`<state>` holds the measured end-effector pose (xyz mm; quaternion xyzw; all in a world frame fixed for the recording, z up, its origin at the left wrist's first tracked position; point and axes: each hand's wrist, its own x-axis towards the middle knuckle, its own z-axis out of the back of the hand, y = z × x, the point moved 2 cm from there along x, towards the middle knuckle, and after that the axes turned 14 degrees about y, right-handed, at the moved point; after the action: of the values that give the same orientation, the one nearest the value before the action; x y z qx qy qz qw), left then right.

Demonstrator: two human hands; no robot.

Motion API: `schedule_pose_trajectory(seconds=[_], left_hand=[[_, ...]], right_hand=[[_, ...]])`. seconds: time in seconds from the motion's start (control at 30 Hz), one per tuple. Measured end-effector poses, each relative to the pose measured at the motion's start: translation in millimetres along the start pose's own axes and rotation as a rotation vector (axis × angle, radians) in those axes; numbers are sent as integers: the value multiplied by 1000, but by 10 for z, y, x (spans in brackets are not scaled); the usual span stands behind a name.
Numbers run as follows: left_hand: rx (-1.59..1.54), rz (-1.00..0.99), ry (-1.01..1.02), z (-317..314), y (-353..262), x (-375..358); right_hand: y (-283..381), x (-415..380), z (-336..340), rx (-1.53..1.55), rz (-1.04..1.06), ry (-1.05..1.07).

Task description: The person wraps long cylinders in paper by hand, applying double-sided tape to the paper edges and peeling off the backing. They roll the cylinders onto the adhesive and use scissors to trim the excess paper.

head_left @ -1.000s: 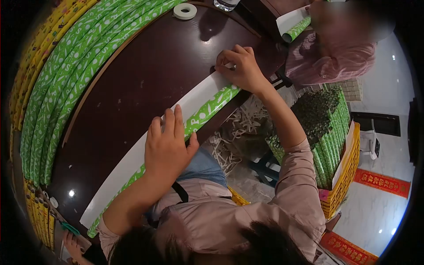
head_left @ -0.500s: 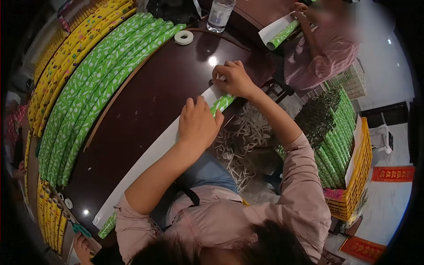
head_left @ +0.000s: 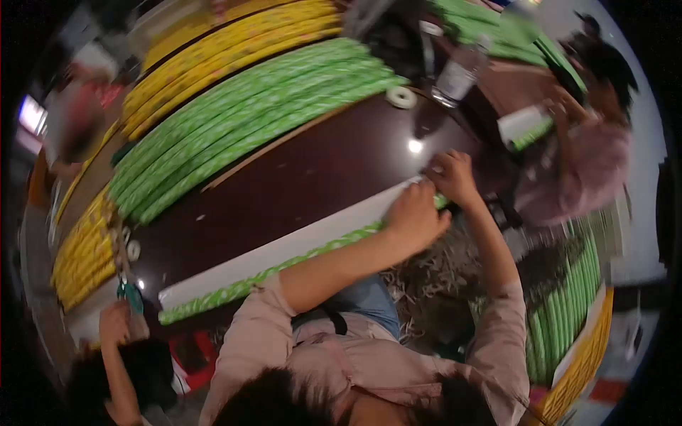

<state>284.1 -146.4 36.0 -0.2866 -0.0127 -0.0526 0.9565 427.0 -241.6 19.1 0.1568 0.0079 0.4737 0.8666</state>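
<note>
A long sheet of green patterned wrapping paper [head_left: 227,292], white on its other side, lies partly rolled along the table's near edge. My left hand [head_left: 418,221] bends over the roll near its right end, fingers curled on the paper. Beside it, at the far right end, is my right hand [head_left: 455,176], its fingers drawn together at the paper's edge. Anything small between those fingertips is hidden by the fingers and blur.
Green rolls [head_left: 256,121] and yellow rolls [head_left: 234,60] lie across the table. A tape roll [head_left: 402,97] and bottle [head_left: 458,77] stand at the back. A co-worker [head_left: 582,156] handles paper at right. Another person's hand [head_left: 116,323] is near teal-handled scissors [head_left: 130,295]. A yellow crate [head_left: 579,362] holds green rolls.
The view has swung, so the table and both hands appear farther right. More of the green roll and the person at lower left show. Both hands remain at the paper's right end, now closer together.
</note>
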Motion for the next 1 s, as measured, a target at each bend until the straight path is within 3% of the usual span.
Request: schedule_pose_trajectory(seconds=[0.07, 0.1, 0.13, 0.2, 0.27, 0.33, 0.4, 0.5, 0.6, 0.7, 0.77, 0.8, 0.87, 0.97, 1.0], left_hand=[[233, 103, 73, 37, -6, -308], [452, 65, 53, 55, 43, -519], [595, 99, -57, 30, 131, -733], [630, 184, -175, 102, 273, -1137], [659, 248, -90, 265, 398, -1482], [636, 333, -31, 255, 529, -1702], [536, 307, -101, 224, 619, -1811], [475, 250, -225, 200, 658, -1810], [431, 200, -163, 248, 690, -1837], [441, 133, -168, 237, 728, -1848], [409, 115, -219, 245, 796, -1857], [382, 129, -221, 244, 828, -1853], [396, 146, -169, 312, 888, -1895], [411, 129, -216, 361, 1023, -1974], [398, 141, -216, 405, 1039, -2014]], right_hand=[[-80, 63, -17, 205, 17, 76], [-151, 69, -61, 71, -21, 113], [-105, 13, -106, 53, 90, -56], [-127, 38, -75, 64, 58, 35], [-41, 39, -17, 134, -59, 93], [-313, 36, -124, 126, 34, 80], [-360, 46, -131, 111, 109, 63], [-272, 55, -80, 219, -39, 223], [-86, 50, -30, 300, -19, 32], [45, 43, 50, 76, -191, 114], [93, 54, 66, -452, 66, -167], [234, 76, 101, -436, 38, -213], [695, 107, 239, -348, 59, -161], [1352, 113, 202, -96, 330, 121], [1536, 136, 131, -211, 507, 193]])
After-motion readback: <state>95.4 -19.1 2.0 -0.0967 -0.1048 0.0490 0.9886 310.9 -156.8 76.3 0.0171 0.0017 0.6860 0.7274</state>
